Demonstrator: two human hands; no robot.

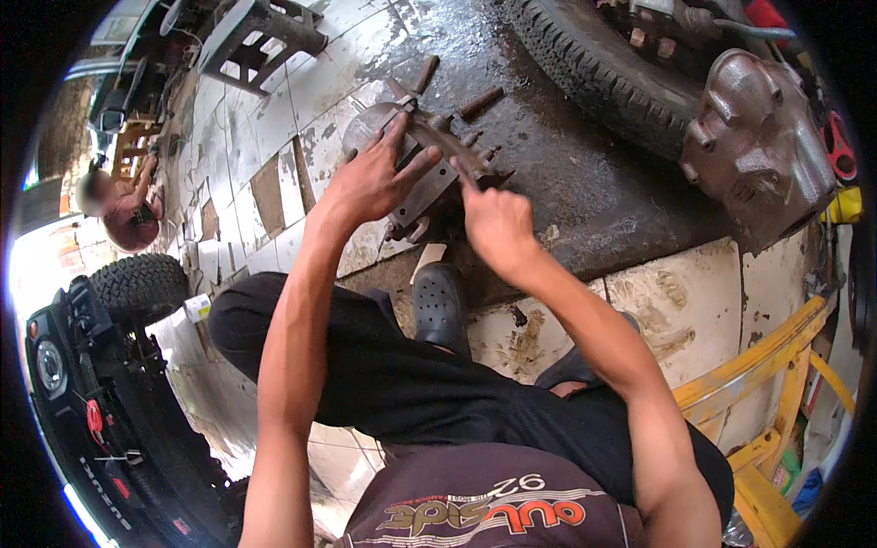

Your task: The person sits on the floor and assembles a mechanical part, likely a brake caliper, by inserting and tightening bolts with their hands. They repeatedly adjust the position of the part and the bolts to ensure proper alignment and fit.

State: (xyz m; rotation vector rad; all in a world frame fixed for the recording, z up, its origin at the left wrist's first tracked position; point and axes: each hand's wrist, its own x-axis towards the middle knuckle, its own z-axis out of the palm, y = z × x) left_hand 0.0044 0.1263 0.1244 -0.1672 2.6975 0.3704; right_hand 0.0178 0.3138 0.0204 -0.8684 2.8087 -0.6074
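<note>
A greasy metal mechanical part (429,198) lies on the floor in front of me. It has a rounded grey end, a flat face with holes and several studs sticking out. My left hand (370,183) rests on it, fingers spread over the rounded end and the flat face. On the part's right side is my right hand (499,224), its index finger stretched to the edge and the other fingers curled. A dark, thin shape shows at that fingertip, but I cannot make out what it is. Two brown rods (481,103) jut from the far side of the part.
A large tyre (621,91) and a heavy metal housing (754,146) stand at the right. A yellow metal frame (758,365) is at the lower right. A dark stool (260,41) stands far left. Another person (132,215) sits beyond a black vehicle (110,393).
</note>
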